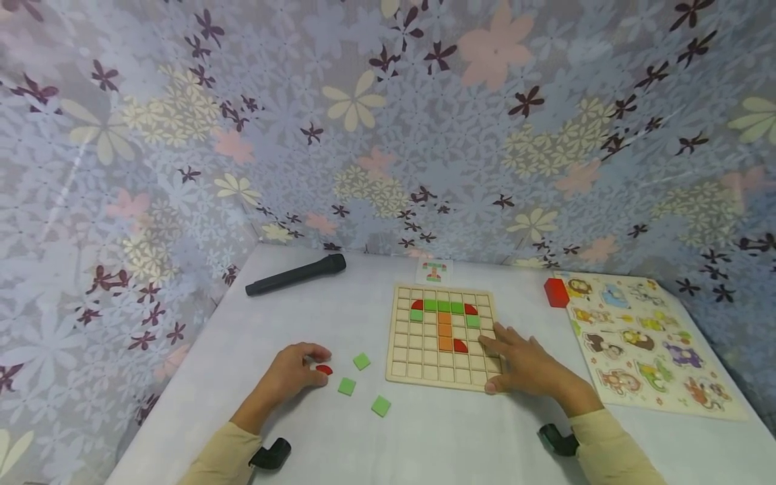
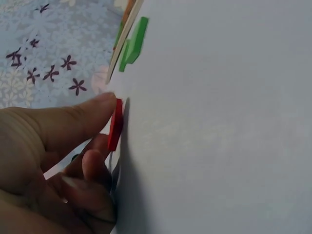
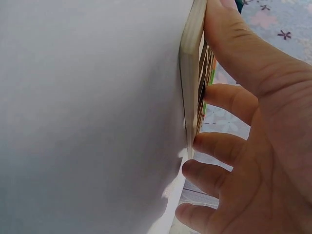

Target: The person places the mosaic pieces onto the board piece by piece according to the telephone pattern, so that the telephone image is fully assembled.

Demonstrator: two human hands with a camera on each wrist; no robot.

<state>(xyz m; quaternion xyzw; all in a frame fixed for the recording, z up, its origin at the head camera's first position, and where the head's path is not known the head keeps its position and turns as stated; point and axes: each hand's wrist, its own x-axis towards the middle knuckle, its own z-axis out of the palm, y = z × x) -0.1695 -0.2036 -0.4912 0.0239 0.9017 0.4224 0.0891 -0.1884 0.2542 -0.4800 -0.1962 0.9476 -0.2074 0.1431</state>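
Note:
Between the thumb and fingers of my left hand (image 1: 292, 370) is a red rounded tile (image 1: 325, 369), pinched close to the tabletop; the left wrist view shows the tile (image 2: 116, 126) edge-on. Green square tiles lie just right of that hand: one farther back (image 1: 362, 361), one in the middle (image 1: 347, 386), one nearer (image 1: 381, 405). A wooden grid board (image 1: 418, 371) holds green, orange and red pieces, with a red quarter-round tile (image 1: 460, 346) beside the lowest orange square. My right hand (image 1: 527, 364) rests spread on the board's right edge, thumb at its near corner.
Behind the board lies a small pattern card (image 1: 434, 271). A black microphone (image 1: 296, 275) is at the back left. On the right are a red block (image 1: 556, 292) and an animal picture board (image 1: 655, 347). Flowered cloth (image 1: 388, 135) hangs behind the white table.

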